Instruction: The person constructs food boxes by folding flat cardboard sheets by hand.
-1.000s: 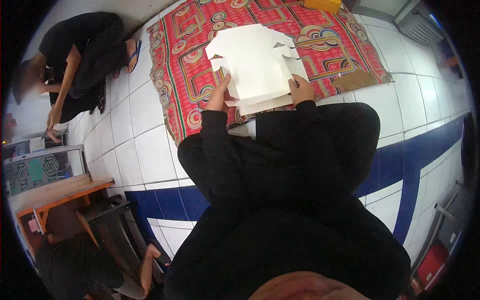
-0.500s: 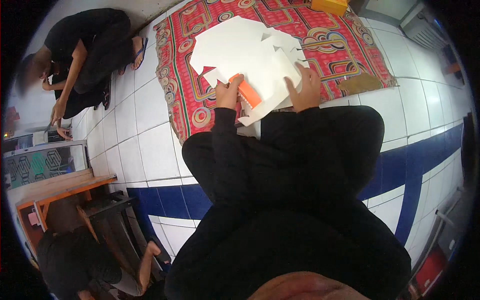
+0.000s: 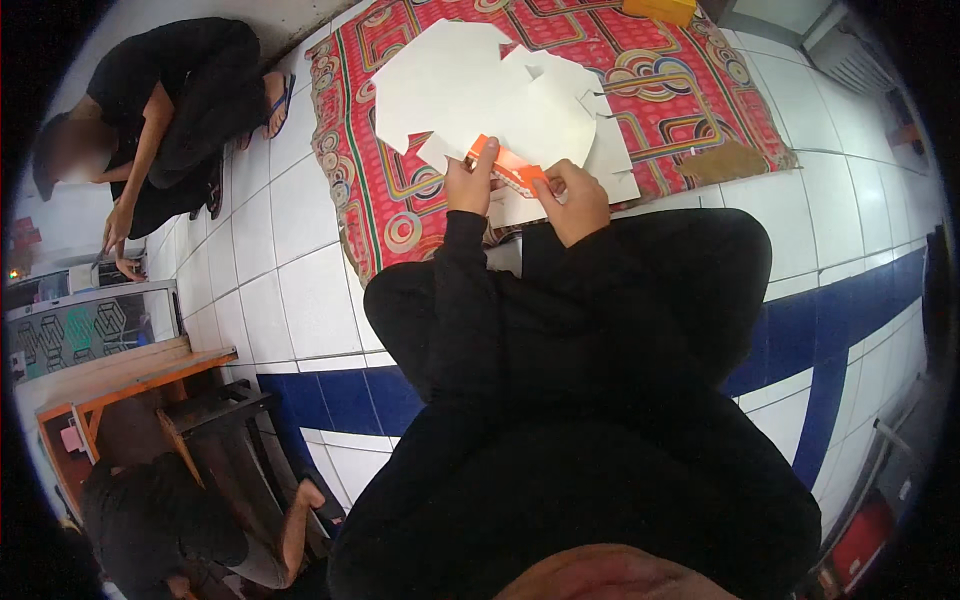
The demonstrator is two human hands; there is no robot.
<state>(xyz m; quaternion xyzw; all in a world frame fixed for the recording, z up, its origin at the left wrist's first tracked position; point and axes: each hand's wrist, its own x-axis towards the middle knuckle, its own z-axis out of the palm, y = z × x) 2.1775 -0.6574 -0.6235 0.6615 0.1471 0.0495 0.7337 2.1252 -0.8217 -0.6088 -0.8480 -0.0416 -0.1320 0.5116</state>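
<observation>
Head view: the person sits on a white tiled floor (image 3: 300, 300) at the near edge of a red patterned mat (image 3: 700, 90). Both hands are raised over that edge. The left hand (image 3: 470, 185) is closed on the left end of a small orange carton piece (image 3: 505, 165), thumb on top. The right hand (image 3: 575, 200) is closed on its right end. The piece is held just above the white sheets, level with the mat's near border.

A stack of white die-cut cardboard sheets (image 3: 480, 90) lies flat on the mat, directly beyond the hands. Its outlines are notched and stepped. The lowest sheet overhangs the mat's near edge by the right hand. The stack covers the middle of the mat; patterned bands remain uncovered to the left and right of it.

A brown cardboard scrap (image 3: 730, 160) lies near the mat's right corner, well apart from the hands. A yellow object (image 3: 660, 10) sits at the mat's far edge, partly cut off by the frame.

Left of the mat, open tiles run to a second person in black (image 3: 170, 110) crouched over the floor. A wooden bench with orange edging (image 3: 110, 375) stands lower left, with a third person (image 3: 170, 520) beside it. A blue tile band (image 3: 840, 320) crosses the floor to the right.
</observation>
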